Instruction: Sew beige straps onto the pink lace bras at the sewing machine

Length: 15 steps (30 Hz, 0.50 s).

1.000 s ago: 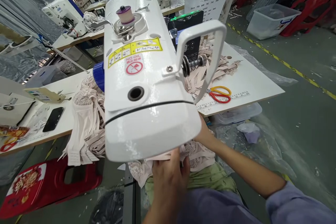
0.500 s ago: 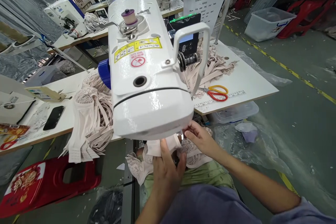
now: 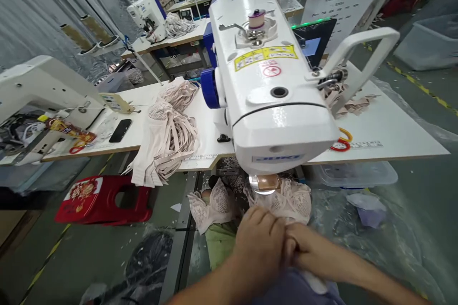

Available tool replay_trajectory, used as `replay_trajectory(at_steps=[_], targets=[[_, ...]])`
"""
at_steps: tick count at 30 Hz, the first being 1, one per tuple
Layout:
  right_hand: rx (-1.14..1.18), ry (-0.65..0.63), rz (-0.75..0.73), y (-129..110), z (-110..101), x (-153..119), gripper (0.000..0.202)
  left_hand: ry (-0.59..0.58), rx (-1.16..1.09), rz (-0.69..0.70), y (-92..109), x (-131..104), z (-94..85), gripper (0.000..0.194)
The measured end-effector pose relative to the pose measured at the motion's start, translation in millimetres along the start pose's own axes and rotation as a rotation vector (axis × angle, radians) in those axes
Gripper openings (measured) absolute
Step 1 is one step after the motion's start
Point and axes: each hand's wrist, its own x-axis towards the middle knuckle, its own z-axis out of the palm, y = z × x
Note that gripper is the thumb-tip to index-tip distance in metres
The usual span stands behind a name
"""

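Note:
A white sewing machine (image 3: 279, 128) fills the middle of the view. Below its head lies a beige lace bra (image 3: 293, 200), with more lace cups (image 3: 216, 205) to the left over the lap. My left hand (image 3: 259, 238) is closed in front of the lace, its fingers curled, and what it holds is hidden. My right hand (image 3: 311, 250) is closed beside it, the two touching. A bit of white fabric (image 3: 315, 282) shows beneath my right hand; whether it is gripped cannot be made out.
A pile of beige bras (image 3: 168, 138) hangs over the table edge (image 3: 200, 163) at left. Nearby are a black phone (image 3: 120, 130) and a red stool (image 3: 103, 200). Red and yellow scissors (image 3: 341, 140) lie right of the machine head.
The view has shifted left, so the machine appears farther right. Both hands have drawn back from under the machine head toward the body and come together, their fingers now curled.

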Motion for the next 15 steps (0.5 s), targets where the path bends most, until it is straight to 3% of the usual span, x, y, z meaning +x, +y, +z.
replay_trajectory(at_steps=[1,2,4,5,9,15], targets=[[-0.110,-0.032,-0.041,3,3,4,0.021,-0.088,-0.091,-0.152,-9,2,0.2,0.029],[-0.254,0.022,-0.078,8,6,9,0.023,-0.163,-0.220,-0.315,-18,4,1.5,0.036],[-0.559,0.220,-0.166,20,10,21,0.024,-0.281,-0.497,-0.563,-37,8,5.5,0.048],[-0.674,0.302,-0.207,25,11,28,0.023,-0.316,-0.615,-0.617,-45,9,7.6,0.052],[-0.795,0.380,-0.351,36,14,41,0.022,-0.349,-0.924,-0.664,-65,9,14.6,0.062],[-0.565,0.596,-0.126,27,17,28,0.025,-0.223,-1.044,-0.678,-62,0,10.7,0.049]])
